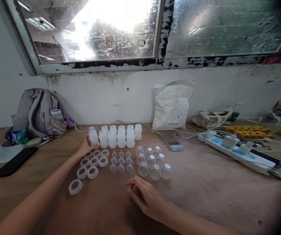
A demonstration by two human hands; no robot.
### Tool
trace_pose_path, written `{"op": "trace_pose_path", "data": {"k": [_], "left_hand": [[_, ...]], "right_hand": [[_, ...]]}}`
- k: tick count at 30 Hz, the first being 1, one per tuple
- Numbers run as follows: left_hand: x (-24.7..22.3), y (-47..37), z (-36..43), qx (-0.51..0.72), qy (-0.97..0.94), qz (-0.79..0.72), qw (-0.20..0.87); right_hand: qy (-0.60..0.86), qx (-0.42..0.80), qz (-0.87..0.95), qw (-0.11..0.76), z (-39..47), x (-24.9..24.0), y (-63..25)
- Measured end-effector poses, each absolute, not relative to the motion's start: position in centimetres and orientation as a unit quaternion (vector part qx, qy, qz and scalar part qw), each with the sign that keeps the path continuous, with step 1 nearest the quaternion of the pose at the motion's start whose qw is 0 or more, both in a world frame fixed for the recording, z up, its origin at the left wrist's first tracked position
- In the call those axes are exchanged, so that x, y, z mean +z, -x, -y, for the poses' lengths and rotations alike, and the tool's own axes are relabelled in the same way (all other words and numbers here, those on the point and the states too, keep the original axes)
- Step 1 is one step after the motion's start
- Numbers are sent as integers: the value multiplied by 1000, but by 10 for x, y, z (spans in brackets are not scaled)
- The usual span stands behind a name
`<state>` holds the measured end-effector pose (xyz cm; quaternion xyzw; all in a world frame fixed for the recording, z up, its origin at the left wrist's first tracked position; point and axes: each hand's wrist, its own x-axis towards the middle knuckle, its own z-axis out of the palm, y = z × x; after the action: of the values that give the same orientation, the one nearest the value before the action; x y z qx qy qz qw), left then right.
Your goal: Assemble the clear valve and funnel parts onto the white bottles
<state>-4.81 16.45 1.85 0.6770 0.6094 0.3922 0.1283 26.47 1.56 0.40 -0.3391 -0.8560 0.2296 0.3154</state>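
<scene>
Here's the left hand (84,147), its grip closed around the lower part of a frosted white, waisted plastic bottle (93,139), standing upright at the left end of the front row. A clear dome shows at that bottle's top, though whether it sits on it or behind it I cannot tell. Over to the right hand (144,195): fingers loosely curled, thumb a little apart from the index finger, nothing seen in that grip, near the front of the layout. More frosted white bottles (121,140) stand packed in two rows just beside the held one. Nearer on the brown bench (204,202) come the translucent plastic rings (94,165), one lying apart at the near left, then clear nippled discs (121,160) in three by three, then translucent domed cups (151,162) with pale round spots. Farther out, a grey backpack (36,114) leans at the left with a flat black slab (14,162) before it; a white padded mailer (172,106) stands against the wall, and a long white power strip (257,160) lies at the right
</scene>
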Motion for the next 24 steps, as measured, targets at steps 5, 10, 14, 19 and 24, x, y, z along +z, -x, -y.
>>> {"op": "trace_pose_path", "data": {"k": [5, 10, 14, 19, 24], "left_hand": [[25, 45, -132, 499, -566, -653, 60], [42, 26, -58, 358, -728, -584, 35], [40, 21, -12, 244, -794, -555, -38], [25, 38, 3, 157, -736, -658, -35], [36, 34, 4, 151, -740, -654, 45]], "right_hand": [[333, 226, 858, 319, -17, 0, -264], [330, 220, 862, 317, -17, -2, -264], [333, 219, 862, 314, -18, -2, -264], [334, 221, 860, 315, -18, -1, -263], [336, 221, 857, 321, -18, -2, -263]]}}
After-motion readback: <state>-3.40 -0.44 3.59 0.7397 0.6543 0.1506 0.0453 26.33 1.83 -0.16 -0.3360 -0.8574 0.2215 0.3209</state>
